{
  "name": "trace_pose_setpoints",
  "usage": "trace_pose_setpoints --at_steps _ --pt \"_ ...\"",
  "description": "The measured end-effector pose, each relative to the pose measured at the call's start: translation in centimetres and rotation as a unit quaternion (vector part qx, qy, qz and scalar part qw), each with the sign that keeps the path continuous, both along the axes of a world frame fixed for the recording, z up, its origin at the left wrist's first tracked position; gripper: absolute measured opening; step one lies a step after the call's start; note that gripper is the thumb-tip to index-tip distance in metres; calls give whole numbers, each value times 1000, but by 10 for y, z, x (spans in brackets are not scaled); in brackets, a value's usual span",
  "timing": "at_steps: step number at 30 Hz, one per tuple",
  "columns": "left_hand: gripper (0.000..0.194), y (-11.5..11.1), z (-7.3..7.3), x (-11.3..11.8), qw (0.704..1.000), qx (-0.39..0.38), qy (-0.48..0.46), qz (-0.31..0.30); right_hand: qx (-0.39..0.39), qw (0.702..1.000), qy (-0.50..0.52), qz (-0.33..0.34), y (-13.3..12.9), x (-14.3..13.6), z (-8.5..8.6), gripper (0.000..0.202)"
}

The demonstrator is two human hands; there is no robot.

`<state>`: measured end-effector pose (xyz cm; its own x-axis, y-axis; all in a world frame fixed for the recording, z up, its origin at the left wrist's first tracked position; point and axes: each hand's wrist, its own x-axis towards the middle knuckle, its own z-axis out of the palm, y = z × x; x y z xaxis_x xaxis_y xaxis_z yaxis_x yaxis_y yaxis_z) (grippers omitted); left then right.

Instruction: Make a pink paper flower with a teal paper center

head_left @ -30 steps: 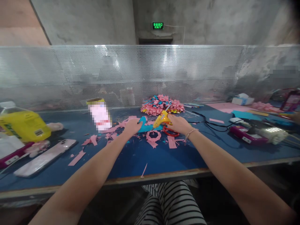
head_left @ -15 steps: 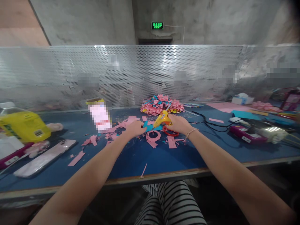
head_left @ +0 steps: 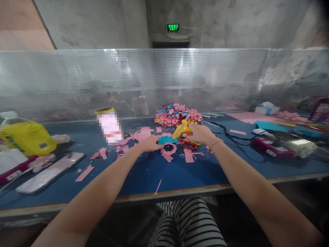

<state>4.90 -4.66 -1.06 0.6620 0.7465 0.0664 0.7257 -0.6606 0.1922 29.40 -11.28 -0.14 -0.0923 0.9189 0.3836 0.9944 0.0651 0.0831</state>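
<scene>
My right hand [head_left: 202, 133] is wrapped round a yellow glue gun [head_left: 183, 128], its nozzle angled down to the left at the right part of a blue paper strip [head_left: 165, 140]. At the strip's left end, my left hand [head_left: 150, 143] pinches it with closed fingers. Red-handled scissors [head_left: 189, 145] lie beneath the right hand. Just in front of the strip is a ring of pink paper [head_left: 169, 156]. Behind the glue gun rises a heap of pink and blue folded paper flowers [head_left: 177, 111].
Pink scraps [head_left: 141, 133] litter the blue table [head_left: 144, 178]. To the left are a phone [head_left: 51, 173], a yellow-labelled bottle [head_left: 28, 135] and a paper-roll tube [head_left: 109, 127]. A black cable [head_left: 227, 135] and purple device [head_left: 272, 147] lie right. A perforated metal screen [head_left: 128, 85] closes off the back.
My right hand and the glue gun have shifted a little to the right, the nozzle travelling along the blue strip. My left hand keeps its hold with only slight movement.
</scene>
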Motion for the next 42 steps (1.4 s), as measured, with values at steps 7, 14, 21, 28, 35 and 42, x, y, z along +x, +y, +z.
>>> trace_pose_setpoints --at_steps 7,14,21,28,35,42 --pt "40 1 -1 0 1000 -6 11 -8 -2 999 4 32 1 0 0 35" --pt "38 2 -2 0 1000 8 13 -22 -4 999 0 36 2 2 0 35" --pt "37 1 -2 -1 998 3 15 -53 6 999 -27 32 -1 0 2 36" --pt "35 -1 1 0 999 3 19 -37 24 999 -30 37 -4 0 5 34" --pt "33 -5 4 0 999 20 32 -33 44 999 2 7 -9 6 10 35" --pt "31 -7 6 2 998 33 47 -32 20 999 5 40 -6 10 7 36"
